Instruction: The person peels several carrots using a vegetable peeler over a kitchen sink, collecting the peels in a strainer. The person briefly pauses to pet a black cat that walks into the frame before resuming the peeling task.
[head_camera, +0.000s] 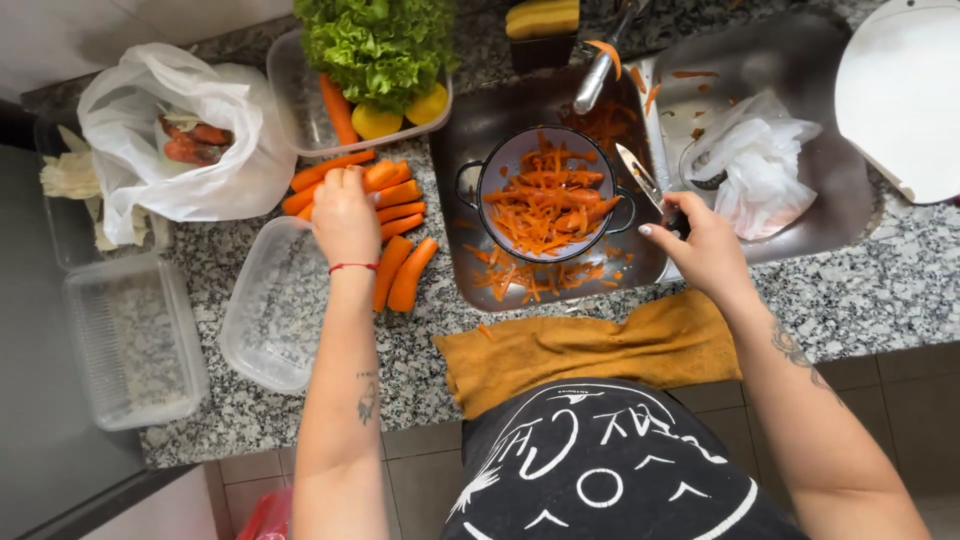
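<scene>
Here, your left hand (345, 212) rests on the pile of peeled orange carrots (385, 215) lying on the speckled grey granite surface (850, 300), between the clear plastic tub (270, 305) at the front and the clear tray of green lettuce and yellow fruit (375, 70) at the back edge. The fingers curl down over one carrot at the back of the pile, but you cannot tell from this view whether that grip has actually closed on it.

Your right hand (700, 245) has its grip clamped on the dark handle of a small steel-bladed knife (640, 175), with the blade pointing up over the rim of the steel sink (800, 60), just beside the dark round colander of orange carrot peelings (545, 195).

Those carrots will likely feel stiff, solid and fairly light, yet freshly peeled skin is probably wet and slick. They taper, so a pinch near the thin tip may let one slide out; take it around the thick middle, fingers wrapped across its width. Being round, the neighbours could roll toward the front edge when one is lifted out, where the mustard-yellow cloth (590, 350) hangs.
</scene>
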